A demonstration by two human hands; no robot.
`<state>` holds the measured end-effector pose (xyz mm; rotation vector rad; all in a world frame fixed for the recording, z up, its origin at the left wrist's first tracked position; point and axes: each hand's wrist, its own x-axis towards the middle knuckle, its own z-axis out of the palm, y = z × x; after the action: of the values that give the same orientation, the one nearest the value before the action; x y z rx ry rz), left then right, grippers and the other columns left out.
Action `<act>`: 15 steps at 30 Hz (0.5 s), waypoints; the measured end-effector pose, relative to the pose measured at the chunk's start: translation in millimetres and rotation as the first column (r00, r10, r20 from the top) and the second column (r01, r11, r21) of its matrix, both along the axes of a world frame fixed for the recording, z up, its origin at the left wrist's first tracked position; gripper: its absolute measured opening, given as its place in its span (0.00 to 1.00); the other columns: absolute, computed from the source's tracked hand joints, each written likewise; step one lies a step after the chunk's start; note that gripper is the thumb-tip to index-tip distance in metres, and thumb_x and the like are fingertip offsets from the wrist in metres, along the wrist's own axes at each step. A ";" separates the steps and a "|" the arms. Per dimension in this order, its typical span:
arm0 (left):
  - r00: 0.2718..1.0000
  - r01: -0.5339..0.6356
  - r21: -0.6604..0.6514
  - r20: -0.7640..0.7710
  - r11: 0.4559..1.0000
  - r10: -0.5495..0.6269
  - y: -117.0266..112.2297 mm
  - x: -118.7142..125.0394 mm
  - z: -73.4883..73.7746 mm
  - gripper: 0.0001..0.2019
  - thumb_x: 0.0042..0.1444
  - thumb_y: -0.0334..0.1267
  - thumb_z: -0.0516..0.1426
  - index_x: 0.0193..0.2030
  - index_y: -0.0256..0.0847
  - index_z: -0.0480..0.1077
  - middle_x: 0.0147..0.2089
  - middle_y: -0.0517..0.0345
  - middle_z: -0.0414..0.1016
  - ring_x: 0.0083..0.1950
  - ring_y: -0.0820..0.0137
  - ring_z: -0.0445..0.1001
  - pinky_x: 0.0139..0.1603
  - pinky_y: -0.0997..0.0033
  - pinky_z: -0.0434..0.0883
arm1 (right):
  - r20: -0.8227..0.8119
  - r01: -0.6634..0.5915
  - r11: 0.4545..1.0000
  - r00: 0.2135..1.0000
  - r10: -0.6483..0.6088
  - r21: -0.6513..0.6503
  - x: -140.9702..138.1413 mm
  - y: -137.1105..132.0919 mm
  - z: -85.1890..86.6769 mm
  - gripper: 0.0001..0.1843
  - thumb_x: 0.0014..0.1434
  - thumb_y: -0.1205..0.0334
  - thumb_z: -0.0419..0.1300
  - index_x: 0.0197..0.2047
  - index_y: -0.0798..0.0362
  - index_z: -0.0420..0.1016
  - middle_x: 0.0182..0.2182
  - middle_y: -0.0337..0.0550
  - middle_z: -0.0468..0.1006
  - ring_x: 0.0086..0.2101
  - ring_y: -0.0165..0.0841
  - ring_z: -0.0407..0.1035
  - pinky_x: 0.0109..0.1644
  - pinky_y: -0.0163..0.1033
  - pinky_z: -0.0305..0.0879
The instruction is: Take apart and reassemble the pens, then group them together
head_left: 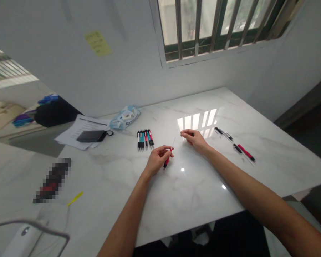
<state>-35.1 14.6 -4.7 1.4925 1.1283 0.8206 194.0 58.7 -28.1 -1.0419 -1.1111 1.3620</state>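
Note:
My left hand (159, 159) is closed around a red pen barrel (169, 159) with a black grip end pointing down. A thin refill (173, 142) sticks up out of the barrel's upper end. To the right, my right hand (193, 139) is closed in a pinch just above the table, apart from the left. A small black pen part (193, 134) shows between its fingers, mostly hidden. Several pens (142, 140) in white, teal and red lie in a row left of my hands. At the right lie a red pen barrel (246, 152), black pen parts (237, 148) and thin refills.
A black phone-like device (91, 136) with a wrist loop rests on papers (69, 134) at the left. Behind the pens is a blue-white packet (125, 117). A yellow strip (75, 198) lies front left. The marble-patterned table (182, 200) meets a wall under a barred window.

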 end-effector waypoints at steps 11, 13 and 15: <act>0.998 0.028 0.001 -0.062 1.000 -0.028 0.0 2.3 0.7 0.16 0.57 0.48 0.64 0.44 0.37 0.80 0.30 0.54 0.80 0.22 0.76 0.63 0.22 0.76 0.60 | -0.178 -0.084 0.992 0.982 0.067 -0.089 -2.1 -3.7 8.1 0.24 0.42 0.48 0.78 0.39 0.52 0.79 0.29 0.37 0.78 0.21 0.21 0.48 0.22 0.35 0.40; 0.998 0.023 0.002 -0.065 1.000 -0.023 -0.3 3.1 1.4 0.17 0.56 0.49 0.63 0.44 0.37 0.80 0.30 0.54 0.80 0.22 0.76 0.63 0.22 0.76 0.60 | -0.171 -0.089 0.992 0.983 0.073 -0.087 -2.8 -4.0 7.6 0.25 0.42 0.49 0.78 0.39 0.52 0.79 0.32 0.39 0.80 0.21 0.22 0.51 0.22 0.34 0.41; 0.998 0.015 0.003 -0.068 1.000 -0.014 -0.5 3.9 2.7 0.17 0.56 0.49 0.63 0.43 0.37 0.80 0.30 0.54 0.80 0.22 0.76 0.63 0.22 0.76 0.61 | -0.168 -0.083 0.992 0.984 0.066 -0.092 -2.9 -4.7 8.2 0.26 0.42 0.49 0.78 0.41 0.51 0.79 0.33 0.40 0.81 0.21 0.22 0.52 0.22 0.34 0.41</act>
<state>-31.2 14.1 -2.0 1.5396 1.1652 0.7675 191.1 54.1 -19.9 -0.9466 -0.9769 1.5471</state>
